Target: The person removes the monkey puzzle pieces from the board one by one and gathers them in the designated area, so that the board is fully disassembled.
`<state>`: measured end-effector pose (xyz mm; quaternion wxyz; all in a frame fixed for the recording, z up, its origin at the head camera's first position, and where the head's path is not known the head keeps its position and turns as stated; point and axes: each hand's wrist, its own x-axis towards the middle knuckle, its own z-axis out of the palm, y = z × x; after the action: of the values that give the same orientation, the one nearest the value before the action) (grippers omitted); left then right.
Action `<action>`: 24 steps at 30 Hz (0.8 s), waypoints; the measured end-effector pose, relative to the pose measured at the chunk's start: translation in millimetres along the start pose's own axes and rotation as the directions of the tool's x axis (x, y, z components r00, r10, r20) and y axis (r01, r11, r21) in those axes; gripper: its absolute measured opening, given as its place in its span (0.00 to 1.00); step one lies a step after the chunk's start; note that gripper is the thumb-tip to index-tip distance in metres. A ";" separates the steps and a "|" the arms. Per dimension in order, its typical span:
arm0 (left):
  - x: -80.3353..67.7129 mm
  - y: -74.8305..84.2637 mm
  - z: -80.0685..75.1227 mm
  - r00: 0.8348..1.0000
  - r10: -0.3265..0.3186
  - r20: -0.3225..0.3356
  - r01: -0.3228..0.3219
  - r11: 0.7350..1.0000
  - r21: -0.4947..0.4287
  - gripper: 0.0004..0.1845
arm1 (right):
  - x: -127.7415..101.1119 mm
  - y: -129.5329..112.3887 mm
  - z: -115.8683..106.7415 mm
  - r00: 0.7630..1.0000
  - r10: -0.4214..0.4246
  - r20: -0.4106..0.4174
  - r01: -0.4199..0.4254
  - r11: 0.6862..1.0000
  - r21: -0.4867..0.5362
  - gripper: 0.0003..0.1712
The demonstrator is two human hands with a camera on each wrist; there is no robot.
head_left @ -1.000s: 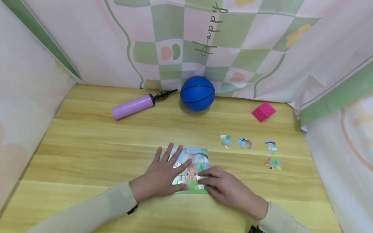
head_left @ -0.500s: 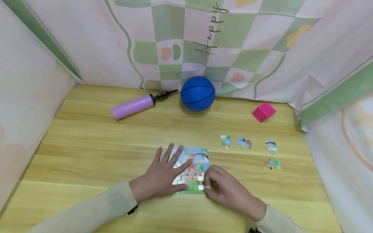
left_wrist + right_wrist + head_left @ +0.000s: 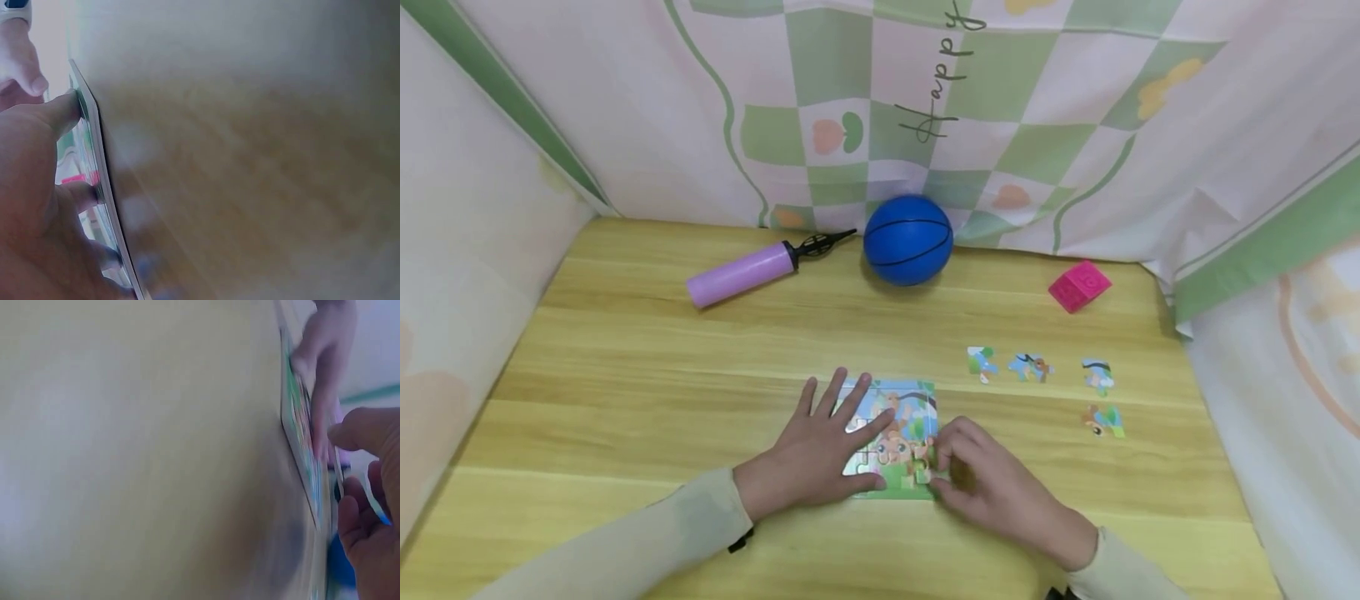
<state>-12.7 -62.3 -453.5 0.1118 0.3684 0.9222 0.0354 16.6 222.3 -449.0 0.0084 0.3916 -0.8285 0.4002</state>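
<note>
A jigsaw puzzle [image 3: 895,481] with a cartoon animal picture lies on the wooden table in front of me. My left hand [image 3: 820,450] rests on its left side, fingers spread wide, covering part of the picture. In the left wrist view those fingertips press on the board beside its thin edge. At the puzzle's right side, my right hand [image 3: 996,483] pinches a puzzle piece [image 3: 338,467] between thumb and curled fingers. From the head view this piece overlaps the board's lower right part, and the fingers hide some of it.
Several loose puzzle pieces [image 3: 1030,367] lie to the right, beyond my right hand. Along the back stand a purple hand pump [image 3: 745,275], a blue ball [image 3: 908,242] and a pink block [image 3: 1079,287]. A patterned curtain [image 3: 835,75] hangs behind the table.
My right hand has drawn slightly right from the puzzle's edge, its fingers more curled, and the pinched piece now shows raised at the lower right. The left hand has stayed put.
</note>
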 end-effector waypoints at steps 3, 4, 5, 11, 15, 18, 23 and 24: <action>0.1 -0.1 0.3 1.000 -0.005 0.009 0.005 1.000 0.006 0.46 | -7.0 10.1 -18.0 0.999 -0.023 -0.035 0.022 0.999 -0.048 0.18; 0.3 -0.1 0.5 1.000 -0.004 0.008 0.004 1.000 0.006 0.46 | -10.8 15.8 -26.1 0.998 -0.032 -0.049 0.029 0.998 -0.058 0.18; 0.5 -0.2 0.7 1.000 -0.004 0.007 0.004 1.000 0.005 0.46 | -15.4 22.0 -34.9 0.998 -0.035 -0.060 0.030 0.997 -0.075 0.17; 1.0 -0.5 1.9 1.000 0.001 0.003 -0.001 1.000 0.004 0.46 | -48.1 61.9 -85.3 0.997 0.023 -0.067 -0.032 0.989 -0.144 0.18; 1.2 -0.6 2.1 1.000 0.000 0.000 0.000 1.000 0.011 0.46 | -60.6 77.1 -101.8 0.994 0.101 -0.039 -0.106 0.980 -0.169 0.23; 1.5 -0.3 1.9 1.000 0.006 -0.011 -0.006 1.000 0.011 0.46 | -64.6 82.0 -104.4 0.993 0.120 -0.021 -0.122 0.977 -0.177 0.23; 2.0 -0.3 2.1 1.000 0.005 -0.005 -0.005 1.000 0.012 0.46 | -66.7 84.2 -102.4 0.994 0.103 -0.033 -0.107 0.979 -0.176 0.23; 2.0 -0.3 2.2 1.000 0.003 -0.003 -0.003 1.000 0.010 0.46 | -66.4 84.1 -101.2 0.995 0.087 -0.041 -0.093 0.980 -0.173 0.23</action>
<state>-13.8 -61.2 -456.0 0.1083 0.3704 0.9220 0.0314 -22.7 364.1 -457.2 0.0383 0.3447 -0.8771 0.3324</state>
